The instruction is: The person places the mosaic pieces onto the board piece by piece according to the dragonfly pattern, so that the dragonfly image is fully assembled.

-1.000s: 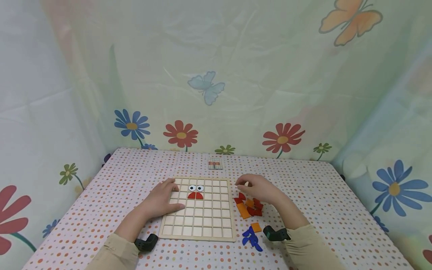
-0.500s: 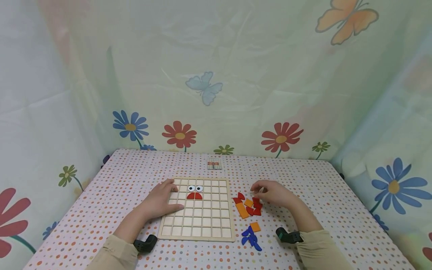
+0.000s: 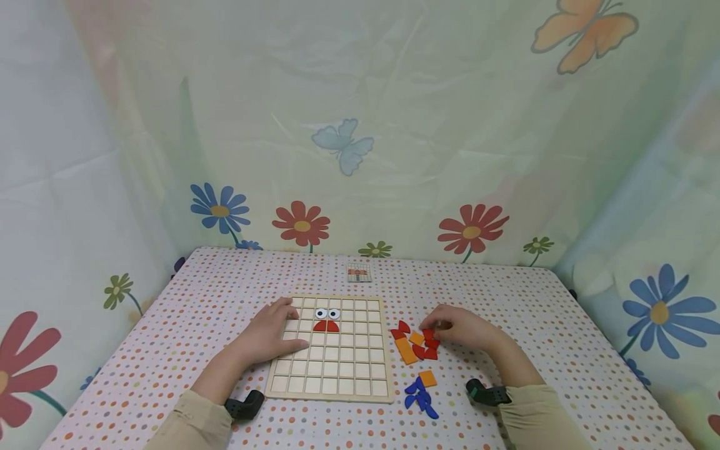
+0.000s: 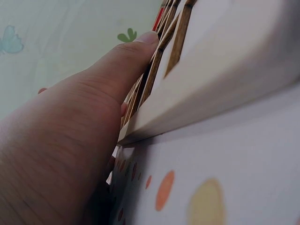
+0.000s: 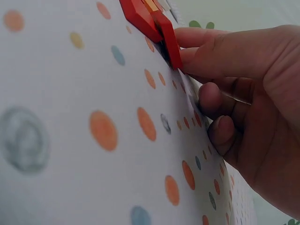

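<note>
A wooden grid board (image 3: 354, 369) lies on the table, holding two white eye tiles (image 3: 327, 314) above two red quarter-round tiles. My left hand (image 3: 264, 331) rests across its left edge. In the left wrist view the thumb (image 4: 126, 56) lies over the frame onto the grid; the other fingers are mostly hidden. Right of the board, my right hand (image 3: 461, 326) pinches a red tile (image 5: 168, 40) at the edge of the red and orange pile. That tile leans against another red piece (image 5: 139, 18). The remaining right fingers curl loosely above the tablecloth.
Orange pieces (image 3: 406, 351) and more red ones (image 3: 419, 352) lie beside the board. Nearer the front are blue curved pieces (image 3: 420, 399) and an orange square (image 3: 427, 378). A small picture card (image 3: 359, 272) lies behind the board. Printed curtains surround the table.
My right hand has moved right and toward me, from above the pile's back to the red tiles on its right side. The left hand stays on the board.
</note>
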The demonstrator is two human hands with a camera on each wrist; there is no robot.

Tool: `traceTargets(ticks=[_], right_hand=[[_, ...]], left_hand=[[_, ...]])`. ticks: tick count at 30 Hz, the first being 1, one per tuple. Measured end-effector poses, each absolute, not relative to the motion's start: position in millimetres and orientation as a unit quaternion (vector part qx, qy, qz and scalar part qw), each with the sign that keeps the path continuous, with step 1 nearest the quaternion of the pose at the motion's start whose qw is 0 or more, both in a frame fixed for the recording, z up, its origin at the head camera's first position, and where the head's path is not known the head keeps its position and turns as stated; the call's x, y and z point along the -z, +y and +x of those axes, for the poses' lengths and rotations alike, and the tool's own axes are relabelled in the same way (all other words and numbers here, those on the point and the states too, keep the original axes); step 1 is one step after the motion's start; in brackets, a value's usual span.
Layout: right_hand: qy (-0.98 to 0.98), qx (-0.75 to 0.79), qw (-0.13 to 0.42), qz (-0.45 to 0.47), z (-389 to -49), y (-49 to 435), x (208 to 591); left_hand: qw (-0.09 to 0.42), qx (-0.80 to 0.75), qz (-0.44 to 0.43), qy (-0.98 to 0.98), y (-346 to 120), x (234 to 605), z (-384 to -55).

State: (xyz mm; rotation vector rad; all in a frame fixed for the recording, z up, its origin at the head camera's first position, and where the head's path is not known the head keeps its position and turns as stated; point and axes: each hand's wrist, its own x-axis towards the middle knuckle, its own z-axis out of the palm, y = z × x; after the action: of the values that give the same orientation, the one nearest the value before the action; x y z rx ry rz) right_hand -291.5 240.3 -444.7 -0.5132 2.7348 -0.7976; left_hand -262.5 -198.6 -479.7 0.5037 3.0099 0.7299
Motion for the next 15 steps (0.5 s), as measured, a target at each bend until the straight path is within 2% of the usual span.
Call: traceTargets(ticks=[15], right_hand=[[0.942,0.272,0.101,-0.166,-293.9,238.8,447.9]], left_hand=[[-0.001,-0.234,0.162,0.959,-197.7,477.7,-262.2]])
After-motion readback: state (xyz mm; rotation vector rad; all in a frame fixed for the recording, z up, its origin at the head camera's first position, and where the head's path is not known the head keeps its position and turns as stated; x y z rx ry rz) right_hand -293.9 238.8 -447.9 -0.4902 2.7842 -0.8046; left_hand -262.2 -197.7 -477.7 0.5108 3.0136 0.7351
